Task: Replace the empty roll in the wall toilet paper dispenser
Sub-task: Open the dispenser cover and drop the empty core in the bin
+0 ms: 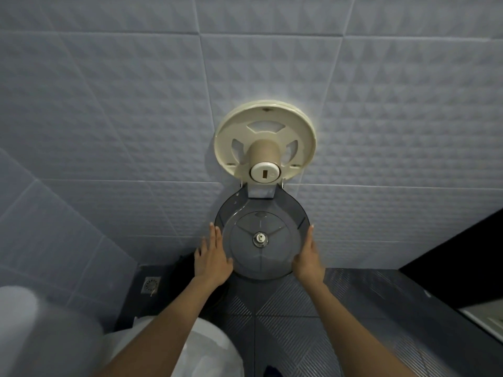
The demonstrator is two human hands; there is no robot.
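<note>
The round cream dispenser base is fixed to the tiled wall. An empty brown cardboard core sits on its spindle, capped by a white knob. The smoky transparent cover hangs open downward on its hinge, with a metal lock at its centre. My left hand lies flat against the cover's left rim, fingers straight and together. My right hand presses flat on the right rim. Neither hand wraps around anything. A large white blurred shape at the lower left may be a fresh roll; I cannot tell.
Grey textured wall tiles fill the upper view. Below are dark ribbed floor tiles, a floor drain at the left, a black bin under my left hand, and a white toilet near the bottom. A dark partition stands at the right.
</note>
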